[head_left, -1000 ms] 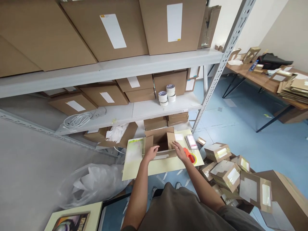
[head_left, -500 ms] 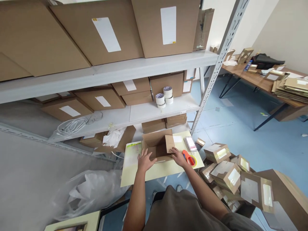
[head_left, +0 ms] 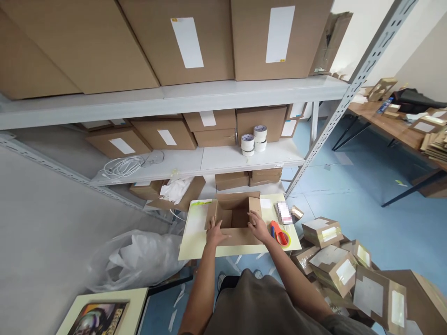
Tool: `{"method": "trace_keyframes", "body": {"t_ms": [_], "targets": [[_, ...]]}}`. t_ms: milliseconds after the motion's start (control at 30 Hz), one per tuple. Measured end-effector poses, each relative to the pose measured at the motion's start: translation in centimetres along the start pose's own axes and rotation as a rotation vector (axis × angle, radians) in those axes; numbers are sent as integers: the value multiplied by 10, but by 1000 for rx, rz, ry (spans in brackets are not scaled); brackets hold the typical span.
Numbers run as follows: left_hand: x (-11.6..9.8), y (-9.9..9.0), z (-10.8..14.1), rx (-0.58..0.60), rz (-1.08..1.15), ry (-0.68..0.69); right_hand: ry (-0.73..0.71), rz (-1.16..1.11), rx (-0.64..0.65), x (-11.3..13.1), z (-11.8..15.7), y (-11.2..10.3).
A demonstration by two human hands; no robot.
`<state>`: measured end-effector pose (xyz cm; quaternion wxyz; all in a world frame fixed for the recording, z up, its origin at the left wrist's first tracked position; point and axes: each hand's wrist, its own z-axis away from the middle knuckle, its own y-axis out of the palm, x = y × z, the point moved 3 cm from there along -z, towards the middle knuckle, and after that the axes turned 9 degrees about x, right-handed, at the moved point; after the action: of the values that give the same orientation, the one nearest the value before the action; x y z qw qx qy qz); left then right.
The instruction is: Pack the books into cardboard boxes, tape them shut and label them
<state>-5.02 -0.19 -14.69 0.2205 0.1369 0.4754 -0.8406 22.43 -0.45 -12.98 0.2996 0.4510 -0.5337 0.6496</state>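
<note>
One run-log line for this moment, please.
left hand: spread at front left of box | right hand: at its right flap | box: open, on table | tape dispenser: right of box

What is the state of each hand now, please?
Left hand: open and spread at the cardboard box.
Right hand: partly curled at its right flap; grip cannot be told.

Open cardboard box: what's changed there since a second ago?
The left hand has gone from loosely curled to spread over the near left corner of the open box. The white label on its near side is out of sight; plain brown cardboard shows there. The right hand stays by the right flap. The orange tape dispenser still lies to the right.
</note>
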Motion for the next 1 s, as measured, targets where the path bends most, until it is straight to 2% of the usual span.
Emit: {"method": "trace_keyframes", "body": {"t_ms": [133,267,367,500,633,733,867,1000], "targets": [[-2,10,0,-84,7,12,-36,79,168,12,-10,25],[-3,19,2,-134,-38,3,52,362,251,17,-11,30],[-2,23,2,-157,-28,-5,88,550,248,25,-6,21],[0,24,-1,-181,13,-9,104,690,124,31,5,0],[3,26,-5,-170,48,-6,232,760,1,5,15,-27],[7,27,-10,-168,80,-17,352,698,48,-29,21,-32],[11,25,-17,-181,118,0,306,479,110,-61,22,-15],[13,21,-22,-129,120,-31,212,346,11,-75,15,4]]}}
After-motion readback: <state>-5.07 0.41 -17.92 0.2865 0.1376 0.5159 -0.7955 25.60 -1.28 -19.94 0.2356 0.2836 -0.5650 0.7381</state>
